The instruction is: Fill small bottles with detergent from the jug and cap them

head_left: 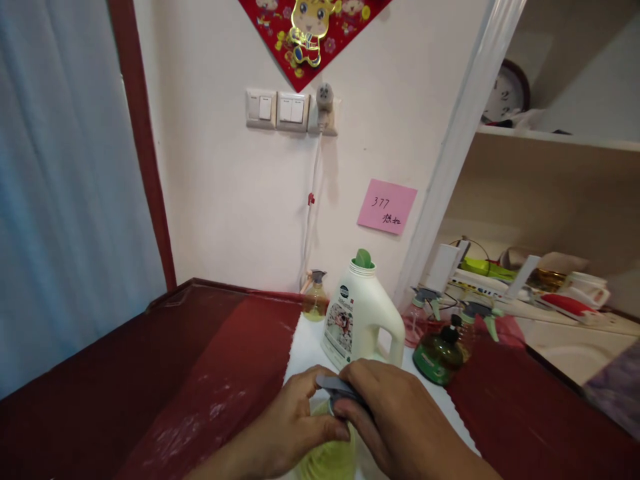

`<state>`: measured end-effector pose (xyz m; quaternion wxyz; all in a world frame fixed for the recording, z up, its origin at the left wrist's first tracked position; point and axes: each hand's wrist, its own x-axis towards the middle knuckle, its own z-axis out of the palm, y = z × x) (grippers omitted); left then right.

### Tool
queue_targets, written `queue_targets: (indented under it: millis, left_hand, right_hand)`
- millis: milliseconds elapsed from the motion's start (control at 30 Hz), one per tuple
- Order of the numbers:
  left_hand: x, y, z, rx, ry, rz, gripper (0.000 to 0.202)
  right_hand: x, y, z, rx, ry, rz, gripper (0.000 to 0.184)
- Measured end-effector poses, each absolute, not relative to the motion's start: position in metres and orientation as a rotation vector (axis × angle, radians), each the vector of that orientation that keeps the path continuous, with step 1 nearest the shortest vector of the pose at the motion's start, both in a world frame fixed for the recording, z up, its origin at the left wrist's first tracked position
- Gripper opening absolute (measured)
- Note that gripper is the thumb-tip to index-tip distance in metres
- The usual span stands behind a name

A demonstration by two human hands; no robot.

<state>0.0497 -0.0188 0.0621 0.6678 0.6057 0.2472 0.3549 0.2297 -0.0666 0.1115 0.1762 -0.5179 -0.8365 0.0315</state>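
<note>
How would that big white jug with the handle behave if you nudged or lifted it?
The white jug looks like stiff plastic, so it probably keeps its shape. Its broad base suggests it slides rather than tips. If full it is likely heavy, though the side handle should help; its fill level cannot be seen.

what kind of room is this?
Likely a home room, perhaps a utility corner: wall switches beside a plugged-in charger, a festive red wall decoration, and a cluttered shelf with a clock above.

left hand (295, 420) curled, right hand (395, 417) clasped over (fingers bent)
</note>
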Motion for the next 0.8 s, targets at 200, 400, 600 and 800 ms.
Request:
queue_targets:
  millis: [200, 400, 600, 800]
  left_hand:
    - [0.04, -0.003, 0.069, 1.493, 0.371, 0.625, 0.026]
    - [0.053, -0.029, 0.068, 1.497, 0.762, 0.88, 0.04]
    - [0.056, -0.033, 0.067, 1.559, 0.815, 0.971, 0.025]
    - [0.041, -0.015, 0.06, 1.545, 0.492, 0.804, 0.025]
  right_hand:
    - [0.228, -0.068, 0.11, -1.482, -2.371, 0.034, 0.003]
    - [0.227, -0.072, 0.111, -1.522, -2.336, 0.094, 0.004]
    - [0.227, -0.069, 0.113, -1.473, -2.311, 0.081, 0.006]
    - [0.228, -0.068, 0.105, -1.385, -2.334, -0.065, 0.009]
